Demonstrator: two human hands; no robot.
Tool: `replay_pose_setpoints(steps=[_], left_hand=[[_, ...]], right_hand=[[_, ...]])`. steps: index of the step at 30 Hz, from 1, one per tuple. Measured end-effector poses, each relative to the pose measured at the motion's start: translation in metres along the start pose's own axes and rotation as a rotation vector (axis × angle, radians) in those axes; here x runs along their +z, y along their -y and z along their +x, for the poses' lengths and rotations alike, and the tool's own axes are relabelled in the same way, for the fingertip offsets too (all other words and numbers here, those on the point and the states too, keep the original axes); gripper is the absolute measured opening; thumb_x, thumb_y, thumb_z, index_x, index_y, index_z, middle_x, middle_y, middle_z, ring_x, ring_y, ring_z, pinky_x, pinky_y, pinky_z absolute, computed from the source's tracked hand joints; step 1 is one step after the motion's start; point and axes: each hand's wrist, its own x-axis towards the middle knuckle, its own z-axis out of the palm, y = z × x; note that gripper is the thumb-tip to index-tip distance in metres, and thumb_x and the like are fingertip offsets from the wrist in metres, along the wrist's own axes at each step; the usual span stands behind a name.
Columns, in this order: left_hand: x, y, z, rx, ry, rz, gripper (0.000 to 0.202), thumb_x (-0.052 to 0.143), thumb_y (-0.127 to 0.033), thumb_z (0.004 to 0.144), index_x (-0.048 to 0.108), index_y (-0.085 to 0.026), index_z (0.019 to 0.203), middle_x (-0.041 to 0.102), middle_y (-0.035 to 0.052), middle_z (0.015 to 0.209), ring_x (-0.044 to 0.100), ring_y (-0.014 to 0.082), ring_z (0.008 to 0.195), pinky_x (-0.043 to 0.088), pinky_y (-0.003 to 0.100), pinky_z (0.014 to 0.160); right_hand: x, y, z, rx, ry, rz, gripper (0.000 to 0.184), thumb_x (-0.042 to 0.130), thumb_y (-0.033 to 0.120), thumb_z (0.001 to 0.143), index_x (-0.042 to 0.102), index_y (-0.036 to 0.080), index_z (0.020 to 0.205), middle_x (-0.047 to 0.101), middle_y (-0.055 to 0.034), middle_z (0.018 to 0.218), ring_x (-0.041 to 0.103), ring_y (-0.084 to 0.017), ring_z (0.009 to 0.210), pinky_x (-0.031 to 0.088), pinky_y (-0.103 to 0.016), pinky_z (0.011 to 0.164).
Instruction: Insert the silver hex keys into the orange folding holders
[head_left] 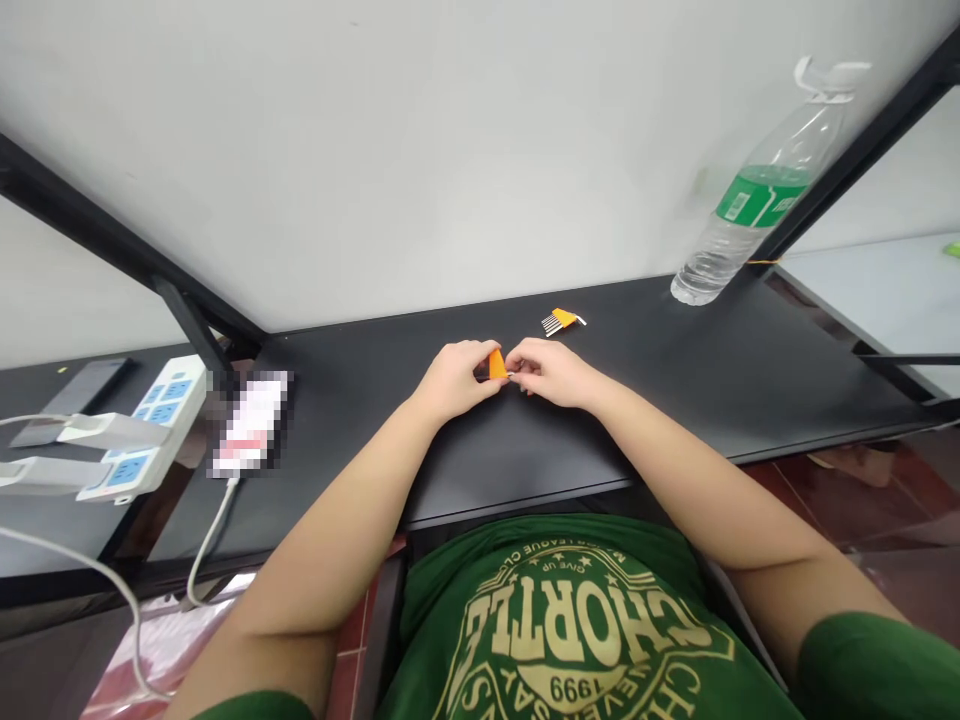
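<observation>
Over the black desk (525,470), our left hand (457,380) grips an orange holder (496,364) between thumb and fingers, while our right hand (551,372) pinches at its end, where a bit of metal (511,375) shows. We judge the holder light and stiff, probably plastic, so its flat faces look the best place to take hold; the metal end (thin, and likely slick) seems to suit a fingertip pinch. A second orange piece (564,318) with metal prongs (552,325) lies beyond our hands, apart from them.

arms (349,510) extended, converging | left grip (457,380) pinching | right grip (553,372) pinching, just beside left
</observation>
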Motion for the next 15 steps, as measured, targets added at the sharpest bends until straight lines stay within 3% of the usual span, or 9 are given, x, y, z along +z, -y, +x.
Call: replay_pose_setpoints(steps=[2,4,7,9,15], left_hand=[[-0.001,-0.004,0.001,0.033,0.011,0.052,0.018,0.071,-0.036,0.088,0.068,-0.023,0.101,0.071,0.0014,0.088,0.067,0.0212,0.084,0.05,0.035,0.084],[-0.001,-0.005,0.002,0.028,0.008,0.071,0.021,0.071,-0.035,0.089,0.068,-0.023,0.106,0.071,0.0019,0.088,0.067,0.0219,0.085,0.051,0.036,0.084],[-0.001,-0.004,0.001,-0.022,0.003,0.047,0.034,0.071,-0.035,0.089,0.067,-0.023,0.121,0.072,0.0024,0.092,0.068,0.0214,0.084,0.052,0.035,0.084],[-0.002,-0.002,0.0,-0.052,0.004,0.04,0.038,0.07,-0.034,0.09,0.066,-0.023,0.126,0.072,0.002,0.094,0.068,0.0204,0.083,0.052,0.035,0.082],[-0.004,-0.001,0.0,-0.093,0.016,0.085,0.041,0.07,-0.034,0.089,0.066,-0.025,0.128,0.073,0.0023,0.096,0.068,0.0209,0.083,0.052,0.035,0.083]], right_hand=[[0.005,0.002,0.001,0.111,0.018,0.153,0.01,0.062,0.014,0.093,0.063,0.021,0.099,0.069,-0.002,0.098,0.068,-0.015,0.071,0.057,-0.031,0.07],[0.001,0.002,0.001,0.163,-0.012,0.132,0.01,0.061,0.014,0.093,0.062,0.021,0.1,0.069,-0.0014,0.093,0.068,-0.016,0.073,0.057,-0.032,0.07],[-0.016,-0.004,-0.001,0.142,-0.106,-0.23,0.008,0.065,0.012,0.09,0.065,0.02,0.088,0.069,-0.0052,0.095,0.067,-0.02,0.083,0.056,-0.035,0.08],[-0.027,-0.01,-0.004,0.155,-0.085,-0.446,0.008,0.066,0.013,0.09,0.069,0.019,0.086,0.07,-0.0084,0.101,0.066,-0.022,0.089,0.054,-0.037,0.083],[-0.03,-0.015,-0.006,0.16,0.051,-0.653,0.011,0.068,0.013,0.092,0.076,0.019,0.088,0.073,-0.0114,0.102,0.067,-0.023,0.088,0.05,-0.035,0.074]])
